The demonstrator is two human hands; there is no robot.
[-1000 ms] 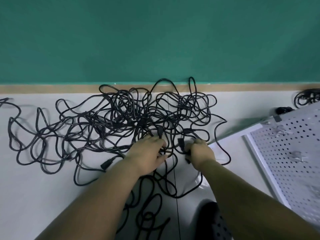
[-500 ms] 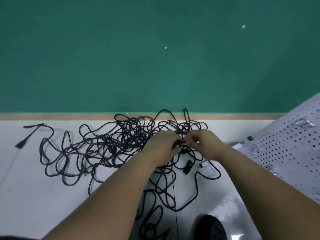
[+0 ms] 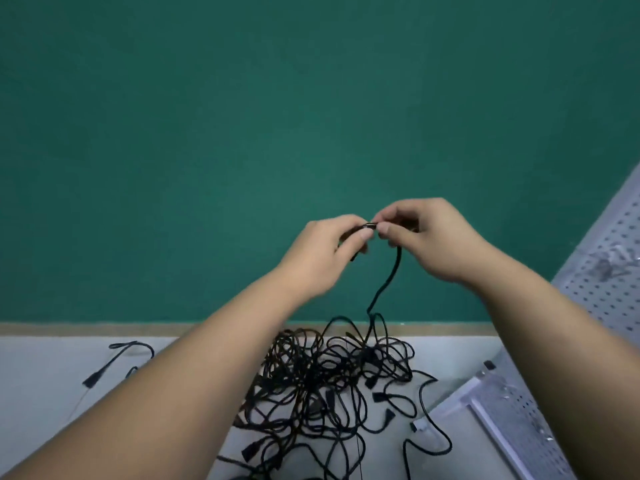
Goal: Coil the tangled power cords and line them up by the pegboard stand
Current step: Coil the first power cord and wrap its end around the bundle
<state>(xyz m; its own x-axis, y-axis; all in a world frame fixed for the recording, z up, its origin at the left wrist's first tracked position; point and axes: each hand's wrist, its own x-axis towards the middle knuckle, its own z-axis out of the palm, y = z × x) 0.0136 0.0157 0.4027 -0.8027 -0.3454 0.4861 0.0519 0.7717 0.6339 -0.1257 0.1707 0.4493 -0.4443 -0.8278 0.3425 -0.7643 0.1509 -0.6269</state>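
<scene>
A tangle of black power cords (image 3: 332,386) lies on the white floor by the green wall. Both hands are raised in front of the wall, well above the pile. My left hand (image 3: 322,254) and my right hand (image 3: 426,237) pinch the end of one black cord (image 3: 388,282) between their fingertips, close together. That cord hangs down from my right hand into the pile. The white pegboard stand (image 3: 602,258) leans at the right edge, partly behind my right forearm.
A loose cord end with a plug (image 3: 104,368) lies on the floor at the left. The pegboard's white base (image 3: 485,420) sits on the floor at the lower right. A tan skirting strip (image 3: 86,329) runs along the foot of the wall.
Both hands have risen from the pile with one cord end between them, and the cord now hangs from them. The view has tilted upward.
</scene>
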